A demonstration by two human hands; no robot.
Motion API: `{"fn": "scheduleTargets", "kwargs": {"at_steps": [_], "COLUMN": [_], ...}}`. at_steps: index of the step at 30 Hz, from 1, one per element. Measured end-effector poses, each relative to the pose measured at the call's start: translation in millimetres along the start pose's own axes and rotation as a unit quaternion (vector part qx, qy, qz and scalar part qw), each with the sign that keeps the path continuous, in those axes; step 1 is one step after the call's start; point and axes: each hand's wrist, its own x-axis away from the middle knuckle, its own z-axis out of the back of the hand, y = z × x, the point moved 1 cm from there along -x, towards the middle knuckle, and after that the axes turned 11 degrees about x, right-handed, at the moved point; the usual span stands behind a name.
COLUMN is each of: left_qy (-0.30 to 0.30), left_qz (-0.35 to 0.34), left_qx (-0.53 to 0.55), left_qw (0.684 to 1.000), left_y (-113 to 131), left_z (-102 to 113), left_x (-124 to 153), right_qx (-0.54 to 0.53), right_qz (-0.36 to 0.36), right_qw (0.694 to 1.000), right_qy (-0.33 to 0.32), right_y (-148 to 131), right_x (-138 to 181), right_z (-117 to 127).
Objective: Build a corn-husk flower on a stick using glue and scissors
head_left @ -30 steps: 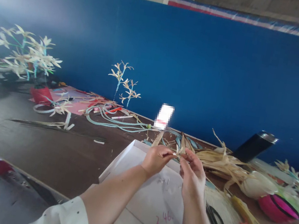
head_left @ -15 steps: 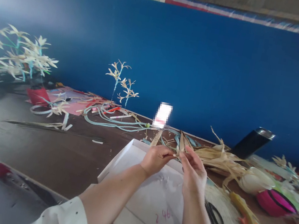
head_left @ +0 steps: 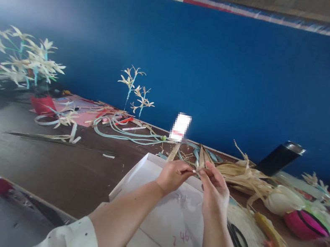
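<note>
Straw flower (head_left: 199, 168) between both hands' fingertips

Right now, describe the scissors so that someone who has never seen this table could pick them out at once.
Start at the shallow white box in front of the blue wall. Just right of it, near the right hand, lie the scissors. They are the only black-handled tool there; the glue gun beside them is yellow.

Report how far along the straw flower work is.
Done: a big flower spray stands far left, two small sprays by the blue wall. In hand: left hand and right hand pinch a small straw piece together over the white tray. Left, it seems: a pile of loose husks lies beside the hands.
</note>
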Motion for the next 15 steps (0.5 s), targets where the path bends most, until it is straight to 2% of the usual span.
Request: {"fn": "scheduleTargets", "kwargs": {"at_steps": [15], "left_qy": [0.006], "left_qz": [-0.010], "left_qx": [0.006], "left_qw": [1.000], "left_y": [1.8], "left_z": [-0.8], "left_x": [0.0], "right_qx": [0.020], "right_qz": [-0.006], "right_qw": [1.000], "right_qy": [0.016], "right_y": [-1.5], "right_x": [0.3], "right_z": [-0.3]}}
